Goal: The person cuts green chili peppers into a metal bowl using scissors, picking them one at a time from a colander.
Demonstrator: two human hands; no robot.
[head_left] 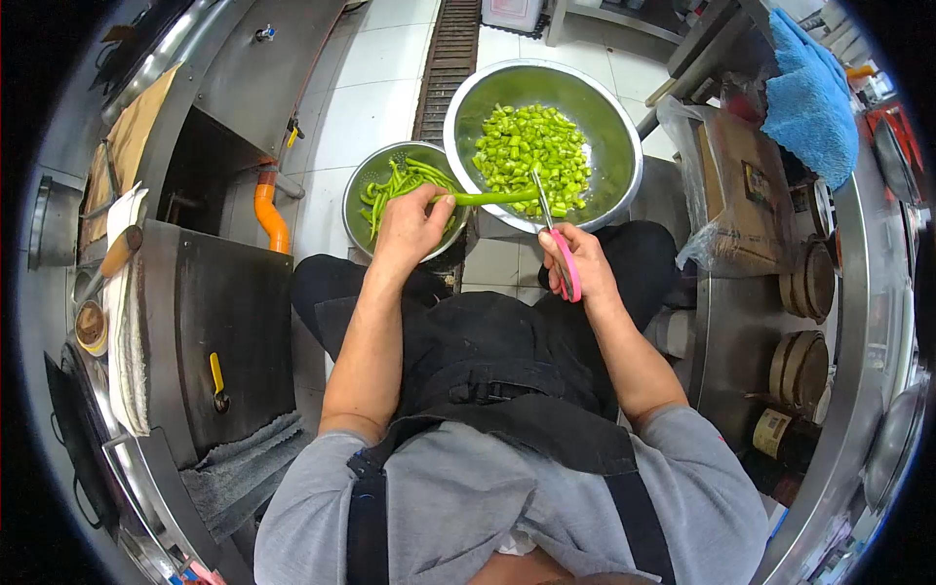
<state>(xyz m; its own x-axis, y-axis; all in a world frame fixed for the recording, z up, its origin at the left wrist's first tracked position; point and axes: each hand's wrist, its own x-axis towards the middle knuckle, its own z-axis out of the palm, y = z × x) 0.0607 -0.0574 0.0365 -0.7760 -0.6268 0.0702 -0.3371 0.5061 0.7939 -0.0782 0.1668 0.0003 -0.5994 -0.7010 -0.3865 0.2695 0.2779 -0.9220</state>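
My left hand (414, 226) is closed on the end of a long green pepper (492, 197), which points right over the big bowl's rim. In my right hand (583, 261) is a pair of scissors with pink handles (565, 268); its blades are up around the pepper's far end. Below them, the large steel bowl (616, 127) holds many short cut pieces of green pepper (531, 146). Under my left hand, a smaller steel colander (356, 185) contains whole long green peppers (409, 175).
A steel cabinet with an orange pipe (270, 213) stands at left. On the right are a plastic-wrapped cardboard box (746, 195), a blue towel (807, 102) and a shelf with a dark bottle (785, 437). A floor drain grate (448, 68) runs beyond the bowls.
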